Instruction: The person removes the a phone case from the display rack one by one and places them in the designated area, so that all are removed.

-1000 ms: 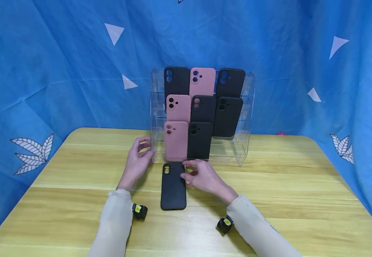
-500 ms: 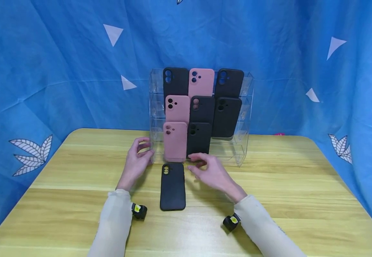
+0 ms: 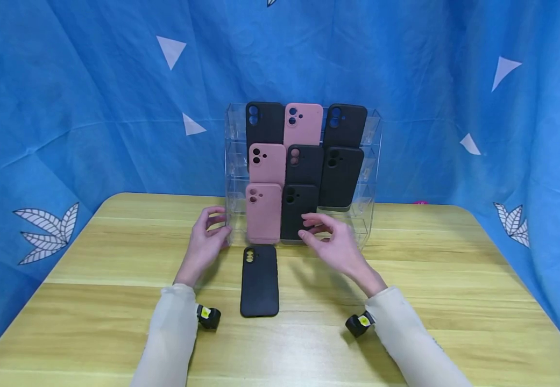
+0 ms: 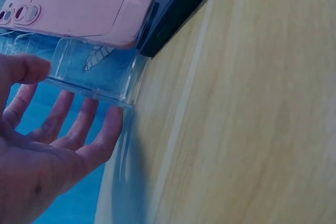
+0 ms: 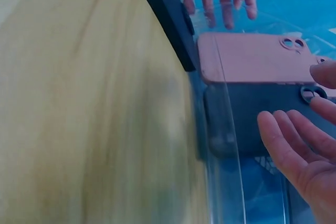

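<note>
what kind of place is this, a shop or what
Probably a staged recording setup, not a real shop: a blue cloth backdrop hangs behind a wooden table, which holds a clear display rack of phone cases.

Head cam: we look fwd and down from above the table, mid-range, facing the clear rack. Left wrist cam: close, low, facing the rack's left corner. Right wrist cam: close, facing the rack front. All 3 share the rack's bottom row w/ the pink case.
</note>
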Demonstrator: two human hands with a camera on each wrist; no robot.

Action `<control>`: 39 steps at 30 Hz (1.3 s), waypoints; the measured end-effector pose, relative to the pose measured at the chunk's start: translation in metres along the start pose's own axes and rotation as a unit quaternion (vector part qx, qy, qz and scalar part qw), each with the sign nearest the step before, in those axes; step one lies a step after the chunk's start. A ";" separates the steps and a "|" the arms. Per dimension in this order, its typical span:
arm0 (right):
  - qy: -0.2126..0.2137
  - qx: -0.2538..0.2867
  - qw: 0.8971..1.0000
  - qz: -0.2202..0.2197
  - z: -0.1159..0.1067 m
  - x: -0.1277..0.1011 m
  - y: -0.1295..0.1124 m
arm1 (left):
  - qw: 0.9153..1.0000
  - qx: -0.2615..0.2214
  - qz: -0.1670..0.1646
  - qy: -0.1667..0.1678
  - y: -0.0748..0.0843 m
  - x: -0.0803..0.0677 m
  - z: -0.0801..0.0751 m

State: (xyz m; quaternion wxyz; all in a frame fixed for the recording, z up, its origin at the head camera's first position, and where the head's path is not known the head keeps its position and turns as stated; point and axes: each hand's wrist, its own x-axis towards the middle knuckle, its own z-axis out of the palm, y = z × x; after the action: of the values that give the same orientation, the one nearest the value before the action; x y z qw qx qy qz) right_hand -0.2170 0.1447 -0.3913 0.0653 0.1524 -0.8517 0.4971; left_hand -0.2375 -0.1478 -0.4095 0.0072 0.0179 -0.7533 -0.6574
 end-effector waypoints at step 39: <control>0.082 0.056 0.995 0.011 -0.009 0.017 0.018 | 1.000 -0.001 -0.003 -0.002 -0.001 0.002 -0.001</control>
State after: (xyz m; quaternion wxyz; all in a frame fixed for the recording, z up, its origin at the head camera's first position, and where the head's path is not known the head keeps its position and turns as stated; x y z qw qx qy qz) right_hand -0.2390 0.1572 -0.3970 0.1213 0.1050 -0.8160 0.5553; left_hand -0.2391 -0.1485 -0.4106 0.0033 0.0191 -0.7525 -0.6583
